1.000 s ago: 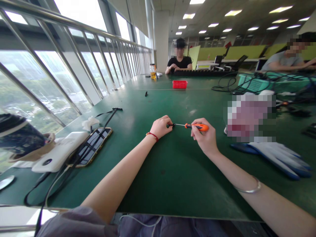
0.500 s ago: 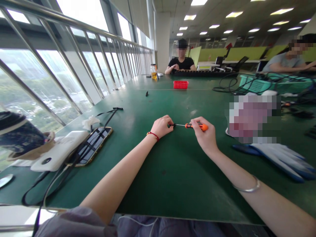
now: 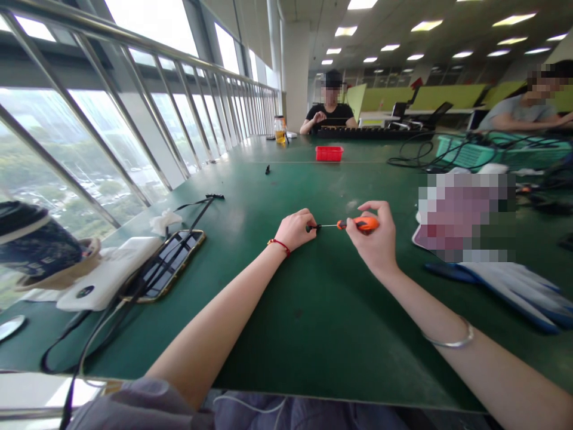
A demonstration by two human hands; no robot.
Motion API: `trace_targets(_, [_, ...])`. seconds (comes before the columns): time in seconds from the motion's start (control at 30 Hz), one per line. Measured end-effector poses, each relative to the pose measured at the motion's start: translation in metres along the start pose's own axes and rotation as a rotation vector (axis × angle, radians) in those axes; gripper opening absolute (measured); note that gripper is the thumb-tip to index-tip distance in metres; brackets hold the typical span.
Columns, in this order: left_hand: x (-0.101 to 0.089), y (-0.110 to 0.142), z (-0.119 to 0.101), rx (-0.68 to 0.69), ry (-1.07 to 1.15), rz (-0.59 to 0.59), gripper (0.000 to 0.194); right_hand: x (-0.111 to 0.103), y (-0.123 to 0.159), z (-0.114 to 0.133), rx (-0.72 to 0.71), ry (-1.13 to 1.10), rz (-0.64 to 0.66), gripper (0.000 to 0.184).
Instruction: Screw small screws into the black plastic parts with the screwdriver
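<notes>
My left hand [image 3: 297, 230] is closed on a small black part [image 3: 313, 227] just above the green table; most of the part is hidden by the fingers. A screwdriver [image 3: 366, 223] with an orange and black handle lies level, its thin metal shaft reaching left to the black part. My right hand [image 3: 374, 239] is at the handle, thumb against its near side. The index finger of that hand is raised and bent above the handle, while the other fingers are partly hidden behind it.
Ahead on the table [image 3: 286, 352] are a red bin [image 3: 329, 154] and a small black piece [image 3: 267, 170]. A phone [image 3: 172, 266], a white power bank [image 3: 110, 272] and cables lie left. Gloves [image 3: 514, 289] and teal baskets [image 3: 463, 152] are right. Two people sit beyond.
My right hand's fingers have loosened and lifted off the top of the handle, the index finger now up. My left hand and the black part stay nearly in place.
</notes>
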State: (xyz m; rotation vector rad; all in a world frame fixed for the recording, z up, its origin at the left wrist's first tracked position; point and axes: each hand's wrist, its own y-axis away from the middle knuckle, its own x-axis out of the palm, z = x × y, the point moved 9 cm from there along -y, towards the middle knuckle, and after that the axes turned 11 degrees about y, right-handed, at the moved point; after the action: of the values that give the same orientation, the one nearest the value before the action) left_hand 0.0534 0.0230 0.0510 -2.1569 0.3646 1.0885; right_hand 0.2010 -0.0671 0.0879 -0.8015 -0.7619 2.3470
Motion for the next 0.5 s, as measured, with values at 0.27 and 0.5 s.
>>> trace_targets(0.27, [-0.0011, -0.0001, 0.0005, -0.001, 0.018, -0.010, 0.009, 0.0011, 0.0013, -0.0013, -0.003, 0.065, 0.013, 0.019])
trace_targets(0.5, [-0.0007, -0.0001, 0.0027, -0.011, 0.033, -0.011, 0.009, 0.0052, 0.0047, 0.0003, -0.047, 0.002, 0.026, 0.033])
